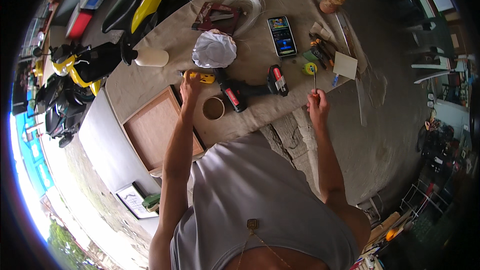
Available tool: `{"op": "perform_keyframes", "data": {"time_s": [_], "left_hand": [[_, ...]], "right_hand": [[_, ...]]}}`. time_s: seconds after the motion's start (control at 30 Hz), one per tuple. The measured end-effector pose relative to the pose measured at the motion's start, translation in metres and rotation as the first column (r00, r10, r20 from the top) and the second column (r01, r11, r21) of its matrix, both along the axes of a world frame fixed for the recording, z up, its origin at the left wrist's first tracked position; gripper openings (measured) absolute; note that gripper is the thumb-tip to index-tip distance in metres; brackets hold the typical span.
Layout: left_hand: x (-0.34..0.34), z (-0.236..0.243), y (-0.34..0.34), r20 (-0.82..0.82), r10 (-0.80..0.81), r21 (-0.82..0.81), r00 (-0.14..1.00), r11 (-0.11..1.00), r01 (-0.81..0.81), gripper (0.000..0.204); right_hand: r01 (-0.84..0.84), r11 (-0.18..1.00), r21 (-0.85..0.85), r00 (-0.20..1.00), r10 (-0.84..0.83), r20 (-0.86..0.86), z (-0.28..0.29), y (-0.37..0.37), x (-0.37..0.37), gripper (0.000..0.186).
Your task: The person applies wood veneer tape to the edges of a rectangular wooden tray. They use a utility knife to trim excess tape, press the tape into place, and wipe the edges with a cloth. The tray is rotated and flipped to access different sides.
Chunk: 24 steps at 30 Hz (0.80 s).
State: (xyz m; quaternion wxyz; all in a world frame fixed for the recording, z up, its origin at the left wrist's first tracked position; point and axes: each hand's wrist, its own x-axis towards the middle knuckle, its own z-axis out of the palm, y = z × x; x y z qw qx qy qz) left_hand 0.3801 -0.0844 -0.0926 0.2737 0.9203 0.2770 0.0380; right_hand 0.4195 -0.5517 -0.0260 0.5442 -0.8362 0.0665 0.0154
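My right hand (318,104) is closed round the orange handle of a screwdriver (315,81). Its shaft points away from me, over or beside a small yellow-green roll of tape (309,68). On the left, my left hand (190,88) has its fingers closed at the left end of a flat yellow tool (206,78), perhaps a utility knife; its tip is partly hidden. Close by lies a black and red cordless drill (234,98). A brown roll of tape (213,108) sits nearer to me, beside my left forearm.
A wooden frame or tray (152,127) lies at the table's left edge. Farther back are a white plastic-lined bowl (214,50), a coil of clear line (252,10), a phone (281,36), pliers (322,52) and a bottle (333,1). Motorcycles (75,72) stand beyond the left side.
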Motion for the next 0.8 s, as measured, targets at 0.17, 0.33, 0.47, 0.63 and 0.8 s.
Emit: {"op": "perform_keyframes", "data": {"time_s": [0.17, 0.33, 0.47, 0.63, 0.8], "left_hand": [[0.017, 0.032, -0.015, -0.093, 0.046, -0.026, 0.995, 0.998, -0.048, 0.034], [0.022, 0.045, -0.013, -0.215, 0.228, -0.206, 0.95, 0.94, -0.272, 0.037], [0.017, 0.051, -0.016, -0.159, 0.344, -0.457, 0.926, 0.805, -0.378, 0.031], [0.013, 0.04, -0.005, -0.053, 0.315, -0.553, 0.948, 0.781, -0.29, 0.032], [0.001, 0.018, 0.003, 0.085, 0.123, -0.294, 0.989, 0.951, -0.093, 0.037]], "right_hand": [[-0.129, 0.907, -0.401, 0.964, 0.209, 0.164, -0.01, 0.021, 0.022, 0.025], [-0.238, 0.85, -0.469, 0.952, 0.301, 0.061, -0.036, 0.03, 0.029, 0.023], [-0.29, 0.879, -0.378, 0.948, 0.319, 0.015, -0.021, 0.027, 0.031, 0.021], [-0.163, 0.986, 0.044, 0.96, 0.149, 0.237, 0.121, 0.045, 0.058, 0.019], [-0.658, 0.751, 0.05, 0.4, 0.292, 0.869, 0.337, 0.018, 0.061, 0.038]]}}
